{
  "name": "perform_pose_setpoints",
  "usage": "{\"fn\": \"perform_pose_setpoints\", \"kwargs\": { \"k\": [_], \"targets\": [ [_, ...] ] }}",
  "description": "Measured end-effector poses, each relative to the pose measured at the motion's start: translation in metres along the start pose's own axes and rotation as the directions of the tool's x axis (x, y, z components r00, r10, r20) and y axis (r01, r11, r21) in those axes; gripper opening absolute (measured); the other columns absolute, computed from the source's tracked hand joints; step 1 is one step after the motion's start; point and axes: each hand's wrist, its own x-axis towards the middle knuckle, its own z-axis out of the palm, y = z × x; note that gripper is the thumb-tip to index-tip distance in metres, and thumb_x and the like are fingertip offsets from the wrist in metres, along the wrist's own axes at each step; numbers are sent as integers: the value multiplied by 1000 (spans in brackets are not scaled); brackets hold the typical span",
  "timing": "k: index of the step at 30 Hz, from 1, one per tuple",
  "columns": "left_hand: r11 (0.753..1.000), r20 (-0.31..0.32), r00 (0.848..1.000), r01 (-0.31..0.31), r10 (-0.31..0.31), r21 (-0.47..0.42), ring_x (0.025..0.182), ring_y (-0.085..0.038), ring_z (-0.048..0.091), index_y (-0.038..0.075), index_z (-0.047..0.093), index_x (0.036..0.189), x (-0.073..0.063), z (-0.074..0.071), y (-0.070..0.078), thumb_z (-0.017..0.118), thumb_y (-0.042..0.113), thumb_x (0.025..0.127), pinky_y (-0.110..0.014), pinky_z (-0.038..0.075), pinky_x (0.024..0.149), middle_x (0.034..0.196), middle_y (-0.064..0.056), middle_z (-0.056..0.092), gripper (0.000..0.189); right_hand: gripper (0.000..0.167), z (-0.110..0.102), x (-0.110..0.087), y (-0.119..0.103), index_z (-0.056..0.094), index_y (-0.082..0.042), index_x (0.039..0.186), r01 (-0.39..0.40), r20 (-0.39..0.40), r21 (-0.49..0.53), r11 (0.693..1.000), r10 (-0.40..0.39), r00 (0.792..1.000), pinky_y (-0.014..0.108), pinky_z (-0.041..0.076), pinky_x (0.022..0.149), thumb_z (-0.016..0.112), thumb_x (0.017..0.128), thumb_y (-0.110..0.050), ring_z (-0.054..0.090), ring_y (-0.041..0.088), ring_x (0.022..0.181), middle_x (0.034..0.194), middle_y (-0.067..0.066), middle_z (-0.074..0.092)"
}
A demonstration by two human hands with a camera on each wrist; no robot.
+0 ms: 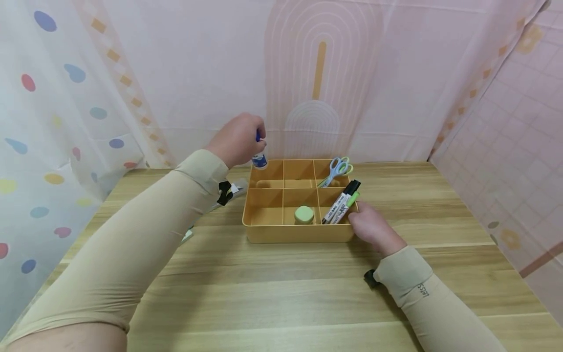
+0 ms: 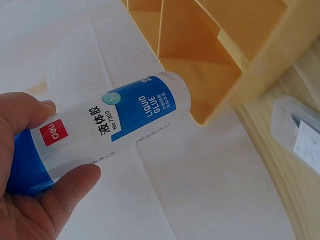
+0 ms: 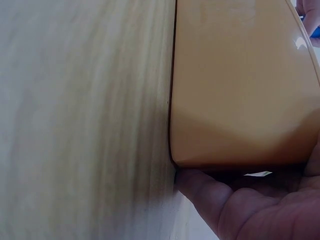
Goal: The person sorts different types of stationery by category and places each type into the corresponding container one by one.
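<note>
The glue (image 1: pixel 260 160) is at the back-left corner of the tray (image 1: pixel 299 234), tilted, free end downward. The left hand (image 1: pixel 237 138) pinches it near the blue end between thumb and fingers. For good control, keep that pinch firm and the free end clear of the tray wall. Steady the tray on the bench (image 1: pixel 281 293) with the right hand (image 1: pixel 374 227) at its right side (whether those fingers curl round it cannot be told). Avoid jarring the markers (image 1: pixel 340 204) and scissors (image 1: pixel 337 168).

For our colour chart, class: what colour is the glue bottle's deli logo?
Red with white lettering; the logo shows best in the left wrist view.
</note>
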Motion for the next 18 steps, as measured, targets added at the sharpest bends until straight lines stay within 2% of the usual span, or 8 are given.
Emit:
{"fn": "perform_pose_setpoints", "kwargs": {
  "k": [7,14,18],
  "targets": [
    [1000,4,1000,-28,28,2,100,-28,63,1,67,110,6,6,12,64,18,102,-41,58,89,113,-14,68,18,63,2,2,1,34,3,161,38,-19,-9,999,-39,999,59,39,118,37,100,-14,49,37,131,155,27,49],
    [998,-3,998,-59,59,-9,98,-27,63,3,67,107,11,10,20,65,17,102,-39,58,86,110,-11,66,16,67,3,4,1,27,1,164,20,-4,-9,1000,-20,1000,62,33,123,36,100,-15,43,40,142,163,27,40],
    [998,-1,998,-66,66,-17,98,-26,64,3,67,107,12,12,26,65,18,102,-38,59,85,110,-11,66,16,65,3,4,1,30,1,164,21,2,-6,1000,-21,1000,62,36,121,36,101,-15,47,39,137,160,27,44]
  ]
}}
